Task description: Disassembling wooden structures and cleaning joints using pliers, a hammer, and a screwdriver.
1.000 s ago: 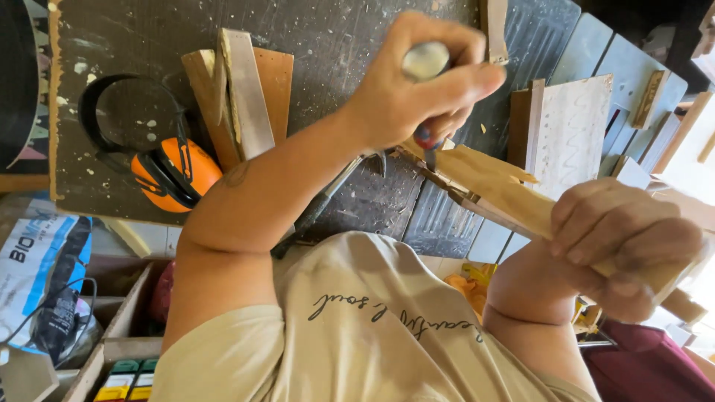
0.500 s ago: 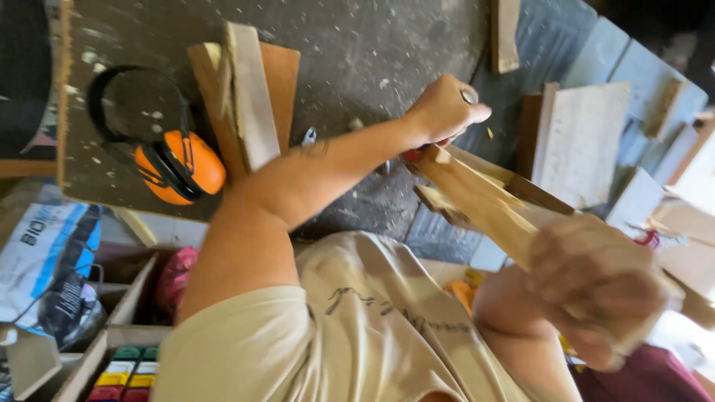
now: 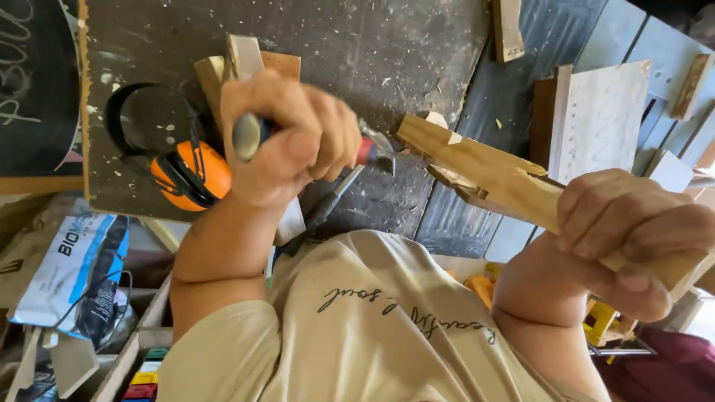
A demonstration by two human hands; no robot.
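My right hand [image 3: 629,234] clenches the wood piece [image 3: 484,167], its long axis slanting toward my left hand [image 3: 290,138]. That hand grips the chisel [image 3: 372,151], tip touching the wood's near end.

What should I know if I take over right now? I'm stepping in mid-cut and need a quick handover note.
Left hand: shut on a chisel, with its blade at the near end of the wood.
Right hand: shut on the other end of the wood, holding it tilted above the bench.
Nearby: orange earmuffs lie on the bench, unworn.
Done: the wood's chisel end already shows rough notches.
Left: the chisel is at the cut; how much more must come off cannot be told.
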